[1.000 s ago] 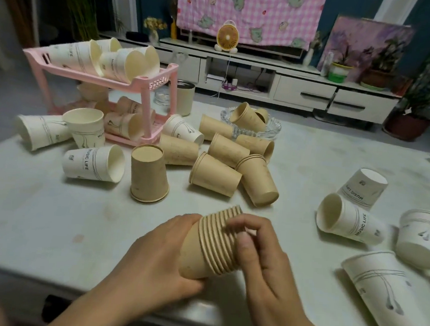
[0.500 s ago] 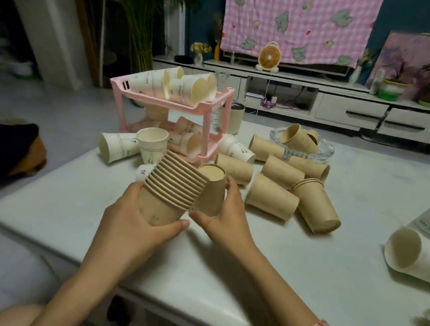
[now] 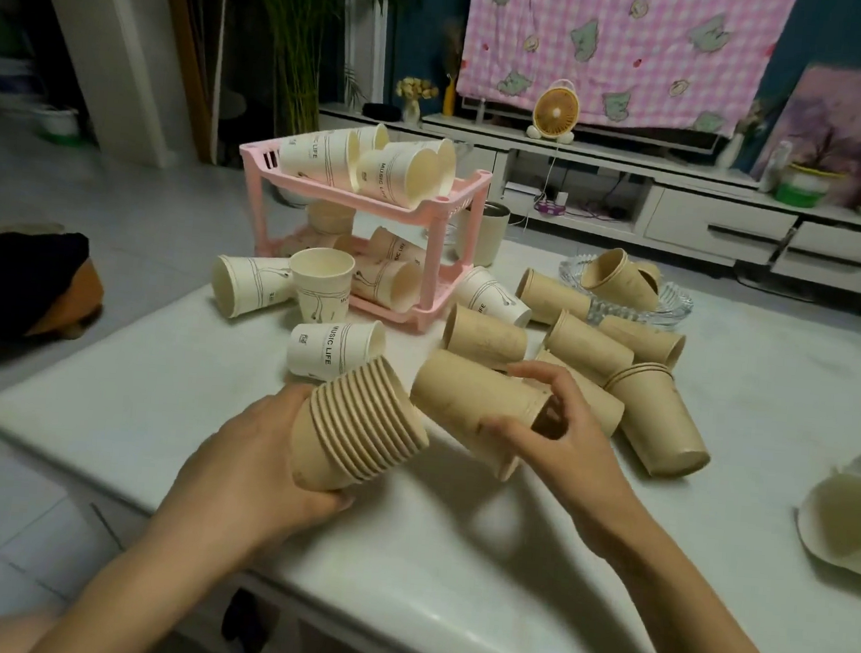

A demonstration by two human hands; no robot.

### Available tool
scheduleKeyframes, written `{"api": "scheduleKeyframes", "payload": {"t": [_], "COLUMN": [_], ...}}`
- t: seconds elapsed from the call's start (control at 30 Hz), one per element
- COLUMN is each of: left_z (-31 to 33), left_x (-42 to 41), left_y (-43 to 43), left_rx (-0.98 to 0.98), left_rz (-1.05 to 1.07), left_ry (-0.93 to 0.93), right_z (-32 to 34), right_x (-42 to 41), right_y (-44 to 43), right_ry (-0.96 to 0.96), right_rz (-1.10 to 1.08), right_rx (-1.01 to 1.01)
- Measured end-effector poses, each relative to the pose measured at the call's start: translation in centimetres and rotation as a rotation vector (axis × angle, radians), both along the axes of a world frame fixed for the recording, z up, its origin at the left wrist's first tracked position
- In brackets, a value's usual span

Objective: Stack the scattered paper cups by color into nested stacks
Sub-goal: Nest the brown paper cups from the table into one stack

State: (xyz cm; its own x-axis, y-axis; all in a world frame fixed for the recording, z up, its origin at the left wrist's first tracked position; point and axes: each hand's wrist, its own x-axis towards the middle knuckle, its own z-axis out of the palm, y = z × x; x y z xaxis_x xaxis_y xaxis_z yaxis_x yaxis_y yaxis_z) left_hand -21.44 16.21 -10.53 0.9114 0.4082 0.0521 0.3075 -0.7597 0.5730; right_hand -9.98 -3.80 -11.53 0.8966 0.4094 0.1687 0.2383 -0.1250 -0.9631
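**Over a white table, brown paper cups being nested by hand**

Close to the table's near edge, the left hand (image 3: 253, 461) is gripping a nested stack of brown cups (image 3: 358, 439), tilted with its mouth up and to the right. The right hand (image 3: 563, 450) is pinching a single brown cup (image 3: 473, 412) by its rim, with the base pointing at the stack's mouth and just beside it.

Farther out, several loose brown cups (image 3: 587, 343) are lying on the table (image 3: 154, 407), next to a short upside-down brown stack (image 3: 662, 427) and more in a glass dish (image 3: 672, 309). White "MUSIC LIFE" cups (image 3: 331, 349) are lying scattered, some on a pink rack (image 3: 441, 224). The brown stacking looks roughly half done, and the white stacking seems unstarted.
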Motion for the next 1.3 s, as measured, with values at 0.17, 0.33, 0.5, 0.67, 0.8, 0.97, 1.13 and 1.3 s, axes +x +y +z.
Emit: {"api": "scheduleKeyframes", "payload": {"t": [0.17, 0.33, 0.5, 0.67, 0.8, 0.97, 1.13, 1.3], "left_z": [-0.4, -1.4, -1.4, -1.0, -0.7, -0.3, 0.0, -0.4], "left_x": [0.1, 0.0, 0.0, -0.4, 0.0, 0.5, 1.1, 1.6], "left_y": [-0.8, -3.0, -3.2, -3.5, -3.0, -2.7, -2.5, -2.4], "left_rx": [0.103, 0.105, 0.137, 0.054, 0.092, 0.084, 0.078, 0.061], "left_rz": [-0.083, -0.261, -0.281, -0.305, -0.262, -0.238, -0.206, -0.166], "left_ry": [0.030, 0.014, -0.025, -0.023, -0.028, -0.029, -0.018, -0.039], "right_z": [2.1, 0.0, -0.3, 2.2, 2.2, 2.3, 3.5, 5.1], "right_x": [-1.2, -2.1, -2.7, 1.1, 4.6, 5.4, 4.8, 1.9], "right_y": [-1.4, 2.9, 3.1, -0.6, -1.7, -1.1, -1.8, -3.2], "right_ry": [0.037, -0.041, -0.070, -0.544, -0.627, -0.654, -0.725, -0.555], "right_rz": [0.099, 0.154, 0.191, -0.155, -0.122, -0.025, 0.021, -0.270], "right_rx": [0.007, -0.208, -0.217, -0.534, -1.216, -1.207, -1.115, -0.302]}}
